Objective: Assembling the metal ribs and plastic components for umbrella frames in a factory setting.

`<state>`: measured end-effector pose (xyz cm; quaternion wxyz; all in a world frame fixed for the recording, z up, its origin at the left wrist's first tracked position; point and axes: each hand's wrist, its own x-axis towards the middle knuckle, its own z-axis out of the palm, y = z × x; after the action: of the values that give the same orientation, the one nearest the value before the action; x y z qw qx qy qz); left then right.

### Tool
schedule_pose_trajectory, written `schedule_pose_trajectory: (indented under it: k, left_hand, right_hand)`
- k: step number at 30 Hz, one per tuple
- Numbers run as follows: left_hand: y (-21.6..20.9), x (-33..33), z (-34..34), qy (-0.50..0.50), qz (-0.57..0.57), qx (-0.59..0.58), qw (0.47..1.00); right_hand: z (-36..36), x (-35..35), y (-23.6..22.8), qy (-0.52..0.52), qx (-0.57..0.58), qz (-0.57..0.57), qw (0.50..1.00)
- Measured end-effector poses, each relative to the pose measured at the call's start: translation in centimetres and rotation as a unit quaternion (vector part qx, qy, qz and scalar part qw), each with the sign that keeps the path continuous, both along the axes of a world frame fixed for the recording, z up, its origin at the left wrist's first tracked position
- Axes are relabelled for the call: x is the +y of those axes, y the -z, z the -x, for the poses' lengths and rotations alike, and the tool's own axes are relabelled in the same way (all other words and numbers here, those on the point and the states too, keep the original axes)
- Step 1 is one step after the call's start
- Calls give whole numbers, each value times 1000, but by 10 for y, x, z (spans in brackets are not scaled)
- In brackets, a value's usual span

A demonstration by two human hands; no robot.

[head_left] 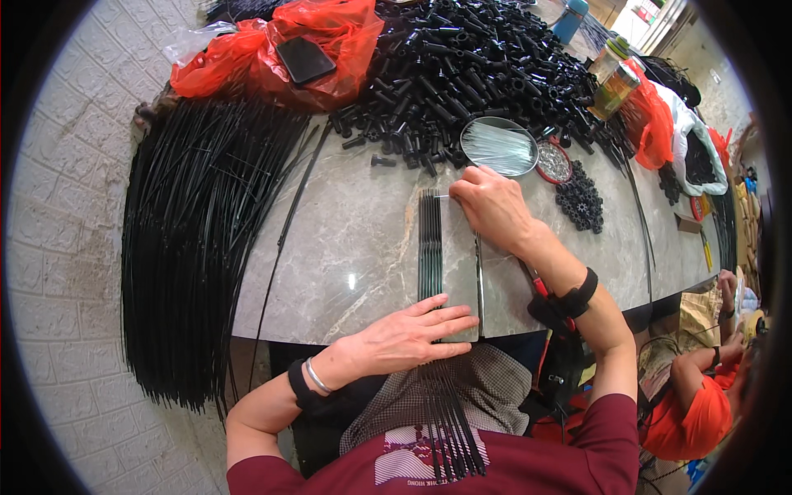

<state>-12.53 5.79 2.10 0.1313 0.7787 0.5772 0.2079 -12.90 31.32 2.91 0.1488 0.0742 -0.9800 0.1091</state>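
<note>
A flat row of thin black rods (430,256), resembling umbrella ribs, lies side by side on the table. Its lower ends stick out past the front edge, over my lap. My left hand (412,332) rests flat across the rods with its fingers stretched out. By the rods' far ends, my right hand (493,208) pinches a thin pale strand (442,196), which touches or passes by the row. Just beyond the right hand stands a round dish (535,142) of similar pale strands. A single dark rod (479,289) lies right of the row.
Black tubular parts (495,70) are heaped at the back. A thick bundle of black rods (186,264) hangs over the left edge. A phone (305,60) lies on a red bag (351,37). Small black caps (580,198) lie at right; another person (693,412) sits beyond.
</note>
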Motion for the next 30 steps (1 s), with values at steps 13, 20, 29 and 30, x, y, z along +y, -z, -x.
schedule_pose_trajectory:
  k: [13, 20, 29, 30]
  left_hand:
    - [-7, 0, 1, -7, 15, 19, 1000]
    - [-3, 1, 0, -7, -8, 38, 999]
    - [-5, 0, 0, -15, 4, 21, 1000]
    - [-5, 0, 0, -15, 4, 17, 1000]
  right_hand:
    - [0, -15, 3, 64, -1, 22, 998]
    - [1, -19, 6, 43, 23, -86, 995]
    - [3, -18, 6, 48, 23, -17, 998]
    - [2, -18, 6, 49, 23, -17, 998]
